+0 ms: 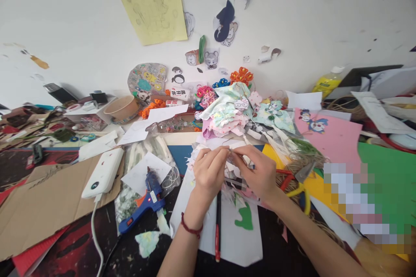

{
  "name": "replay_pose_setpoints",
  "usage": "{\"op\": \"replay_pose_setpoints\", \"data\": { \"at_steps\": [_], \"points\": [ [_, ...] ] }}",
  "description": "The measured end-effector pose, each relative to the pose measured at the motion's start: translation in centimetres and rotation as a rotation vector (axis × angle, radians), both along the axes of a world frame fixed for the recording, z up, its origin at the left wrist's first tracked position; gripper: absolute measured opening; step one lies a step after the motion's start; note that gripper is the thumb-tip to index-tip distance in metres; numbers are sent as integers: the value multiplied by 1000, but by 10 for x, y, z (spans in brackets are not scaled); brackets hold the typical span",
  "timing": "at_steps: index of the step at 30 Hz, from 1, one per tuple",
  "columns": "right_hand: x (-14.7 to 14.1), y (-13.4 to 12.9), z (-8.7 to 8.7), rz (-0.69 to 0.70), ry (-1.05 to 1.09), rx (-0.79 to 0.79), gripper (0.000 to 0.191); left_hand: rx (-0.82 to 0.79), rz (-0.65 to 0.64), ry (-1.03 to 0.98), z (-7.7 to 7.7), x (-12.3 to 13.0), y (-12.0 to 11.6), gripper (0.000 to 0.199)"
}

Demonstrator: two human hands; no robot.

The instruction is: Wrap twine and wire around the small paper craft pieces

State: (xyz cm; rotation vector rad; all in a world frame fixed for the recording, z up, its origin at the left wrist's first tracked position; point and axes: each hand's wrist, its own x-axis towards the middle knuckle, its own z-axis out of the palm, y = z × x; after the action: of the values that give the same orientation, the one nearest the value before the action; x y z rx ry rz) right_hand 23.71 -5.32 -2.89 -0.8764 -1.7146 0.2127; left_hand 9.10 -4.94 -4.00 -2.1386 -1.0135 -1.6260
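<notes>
Both of my hands meet over the middle of the desk with their fingertips pinched close together. My left hand (209,171), a dark red cord bracelet (191,226) on its wrist, is closed with curled fingers. My right hand (259,172) pinches thumb against forefinger right beside it. Something tiny and thin seems to be between the fingertips, too small to make out. Below them lie a white sheet of paper (240,249), a black-and-red pencil (218,229) and a green scrap (244,217). Behind the hands rises a heap of pastel fabric pieces (227,112).
To the left are a blue glue gun (151,201), a white power bank (103,173) with its cable, and a cardboard sheet (61,199). Yellow-and-red-handled scissors (303,190), twine, pink paper (338,138) and green paper (390,173) lie right. A wall stands behind.
</notes>
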Motion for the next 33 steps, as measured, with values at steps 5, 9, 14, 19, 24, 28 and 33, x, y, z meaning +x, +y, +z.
{"op": "replay_pose_setpoints", "data": {
  "at_steps": [5, 9, 14, 19, 24, 28, 33],
  "points": [
    [0, 0, 2, 49, 87, -149, 7, 5, 21, -13, 0, 1, 1, 17],
    [1, 1, 2, 68, 180, -247, 5, 10, 5, -21, 1, 2, 0, 17],
    [0, 1, 0, 100, 302, -343, 4, 31, 3, -42, 3, 4, -3, 18],
    [-2, 2, -3, 108, 408, -393, 6, 71, 31, -21, 3, 6, -7, 22],
    [-3, 4, -6, 123, 471, -428, 8, 42, 17, -7, 1, 5, -7, 24],
    [-3, 3, -6, 141, 481, -438, 6, 44, 20, 5, -1, 4, -7, 25],
    [-3, 3, -7, 141, 477, -428, 4, 68, 36, 18, 0, 5, -6, 27]
  ]
}}
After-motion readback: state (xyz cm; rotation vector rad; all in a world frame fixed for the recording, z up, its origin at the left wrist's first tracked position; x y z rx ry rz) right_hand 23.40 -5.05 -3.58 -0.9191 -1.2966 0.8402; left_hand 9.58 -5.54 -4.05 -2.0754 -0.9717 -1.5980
